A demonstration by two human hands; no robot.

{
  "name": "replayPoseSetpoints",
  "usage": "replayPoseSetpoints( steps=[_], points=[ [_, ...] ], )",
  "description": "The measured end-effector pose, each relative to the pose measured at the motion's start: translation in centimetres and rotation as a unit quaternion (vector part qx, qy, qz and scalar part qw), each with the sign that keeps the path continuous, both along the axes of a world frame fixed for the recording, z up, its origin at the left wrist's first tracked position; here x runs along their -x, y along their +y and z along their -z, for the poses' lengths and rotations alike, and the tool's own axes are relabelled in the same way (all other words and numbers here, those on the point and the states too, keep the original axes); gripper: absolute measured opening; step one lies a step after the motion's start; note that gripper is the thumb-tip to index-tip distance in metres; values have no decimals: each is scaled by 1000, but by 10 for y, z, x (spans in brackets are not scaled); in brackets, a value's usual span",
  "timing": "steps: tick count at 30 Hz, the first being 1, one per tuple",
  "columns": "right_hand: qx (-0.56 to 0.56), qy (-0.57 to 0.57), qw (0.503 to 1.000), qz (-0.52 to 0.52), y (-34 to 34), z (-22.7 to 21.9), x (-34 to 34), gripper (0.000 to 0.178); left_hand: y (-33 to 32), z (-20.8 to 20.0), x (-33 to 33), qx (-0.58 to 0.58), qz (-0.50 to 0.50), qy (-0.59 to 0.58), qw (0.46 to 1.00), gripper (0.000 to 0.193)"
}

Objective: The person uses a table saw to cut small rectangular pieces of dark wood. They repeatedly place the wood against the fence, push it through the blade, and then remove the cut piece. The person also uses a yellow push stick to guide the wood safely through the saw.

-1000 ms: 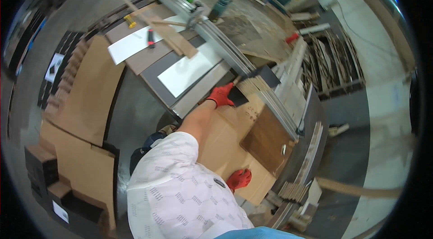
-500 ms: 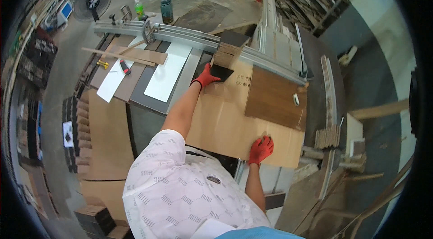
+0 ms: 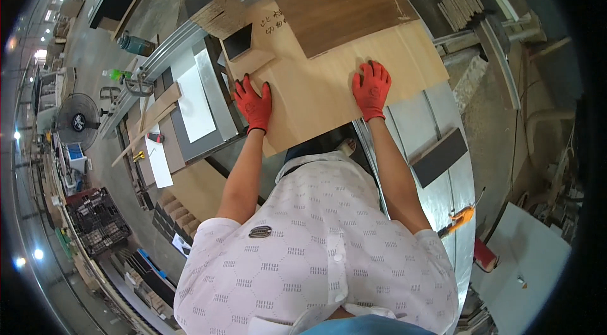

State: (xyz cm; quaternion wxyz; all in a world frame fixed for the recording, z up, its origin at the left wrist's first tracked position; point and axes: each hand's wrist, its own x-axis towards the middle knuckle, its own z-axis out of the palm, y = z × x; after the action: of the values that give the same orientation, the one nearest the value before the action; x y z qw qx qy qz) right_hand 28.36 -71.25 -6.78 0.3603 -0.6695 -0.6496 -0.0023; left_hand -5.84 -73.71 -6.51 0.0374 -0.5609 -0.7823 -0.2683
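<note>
A light wooden board point(image 3: 322, 95) lies in front of me, with a brown wood-grain panel point(image 3: 344, 9) on its far part. My left hand point(image 3: 253, 106), in a red glove, rests on the board's near left part with its fingers spread, holding nothing. My right hand point(image 3: 372, 90), gloved alike, lies on the near edge further right, fingers stretched out. Beyond my left hand are a small dark panel point(image 3: 238, 42) and a thin tan piece point(image 3: 255, 62), both apart from it. A stack of small boards point(image 3: 218, 12) stands just behind them.
Metal rails point(image 3: 190, 38) run along the far side. White strips point(image 3: 193, 104) and a red-handled tool point(image 3: 155, 137) lie at left. At right a dark board point(image 3: 439, 157) and an orange tool point(image 3: 460, 220) lie on the metal table point(image 3: 417, 120). A fan point(image 3: 78, 121) stands far left.
My left hand has come away from the small dark panel and now lies on the light board. My right hand stays on the board, its fingers straighter. The view has turned.
</note>
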Motion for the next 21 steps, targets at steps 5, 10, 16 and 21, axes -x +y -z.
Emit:
replayPoseSetpoints(
  steps=[5,10,16,21],
  points=[
    [-13,19,1000,0,-4,-1,-3,28,6,2,-6,4,0,15,1000,72],
    [-23,32,999,-11,-7,-1,-4,26,5,1,-8,2,7,12,1000,71],
    [-29,15,999,-12,-6,4,-7,22,7,3,-3,-13,14,21,1000,72],
    [-25,31,999,-10,-9,-3,-4,20,9,8,0,-23,13,37,999,73]
  ],
)
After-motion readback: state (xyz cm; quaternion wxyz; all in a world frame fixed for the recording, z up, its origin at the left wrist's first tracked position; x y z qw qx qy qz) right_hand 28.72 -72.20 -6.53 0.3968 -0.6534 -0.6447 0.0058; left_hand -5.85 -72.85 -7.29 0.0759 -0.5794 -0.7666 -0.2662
